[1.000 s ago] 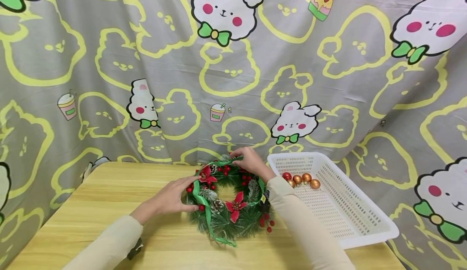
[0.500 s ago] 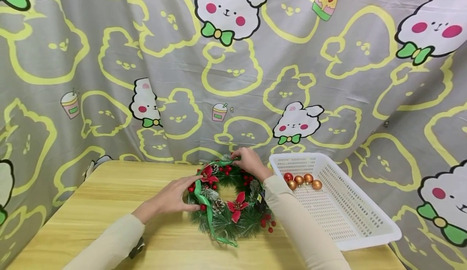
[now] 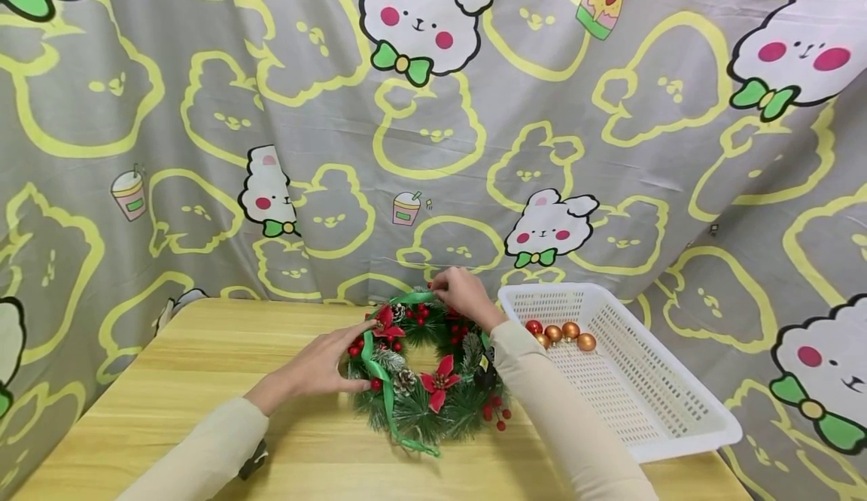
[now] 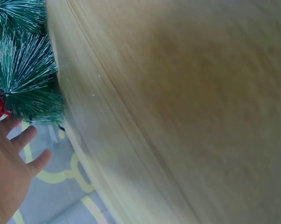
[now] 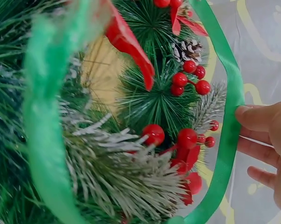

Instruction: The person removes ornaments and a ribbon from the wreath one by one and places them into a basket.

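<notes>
A green Christmas wreath (image 3: 413, 414), with red flowers, red berries and frosted pine cones, lies on the wooden table. A green ribbon (image 3: 387, 392) runs along the left and far sides of the wreath, its tail hanging over the near side. At the left rim, my left hand (image 3: 321, 362) rests against the wreath, fingers extended and thumb apart. My right hand (image 3: 467, 296) is at the far side, pinching the ribbon between thumb and fingers. In the right wrist view, the ribbon (image 5: 231, 102) stands out from the berries in a loop.
A white perforated basket (image 3: 670, 365) stands right of the wreath, holding one red and several copper-coloured balls (image 3: 570, 329). The wooden table (image 3: 169, 365) ends at a patterned curtain (image 3: 433, 125) behind. A small dark object (image 3: 254, 462) lies beside the left sleeve.
My right hand has risen slightly at the far side, drawing the ribbon up with it. The left hand stays at the wreath's left rim.
</notes>
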{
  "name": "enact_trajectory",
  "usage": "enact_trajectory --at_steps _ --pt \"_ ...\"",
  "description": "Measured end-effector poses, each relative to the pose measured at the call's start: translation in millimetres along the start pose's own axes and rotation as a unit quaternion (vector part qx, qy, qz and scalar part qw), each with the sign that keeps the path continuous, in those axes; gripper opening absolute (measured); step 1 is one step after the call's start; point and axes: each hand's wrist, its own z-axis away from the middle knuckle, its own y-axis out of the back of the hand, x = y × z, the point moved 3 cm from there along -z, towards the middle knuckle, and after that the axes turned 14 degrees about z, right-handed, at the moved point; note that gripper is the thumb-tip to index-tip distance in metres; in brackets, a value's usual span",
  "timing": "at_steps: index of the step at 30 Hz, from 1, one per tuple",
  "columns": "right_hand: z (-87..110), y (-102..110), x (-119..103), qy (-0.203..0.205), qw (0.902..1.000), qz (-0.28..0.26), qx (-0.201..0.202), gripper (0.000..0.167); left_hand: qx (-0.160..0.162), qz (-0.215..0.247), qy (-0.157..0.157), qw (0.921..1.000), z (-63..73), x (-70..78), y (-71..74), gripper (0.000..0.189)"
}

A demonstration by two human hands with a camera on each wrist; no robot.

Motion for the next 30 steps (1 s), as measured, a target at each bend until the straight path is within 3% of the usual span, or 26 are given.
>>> enact_trajectory --at_steps 9,22,30 --pt "2.3 13.1 11.8 -0.019 0.9998 0.011 0.003 0.011 -0.004 0.004 0.002 1.0000 0.1 0.7 0.2 0.111" --pt "7.2 22.3 39.5 -0.018 0.9986 0.046 -0.019 0.013 -0.008 0.003 0.004 1.0000 0.4 -1.9 -3.2 0.107" --pt "11.3 27.2 53.5 -0.014 0.9981 0.060 -0.009 0.018 -0.005 0.003 0.001 1.0000 0.2 -0.2 -1.8 0.106"
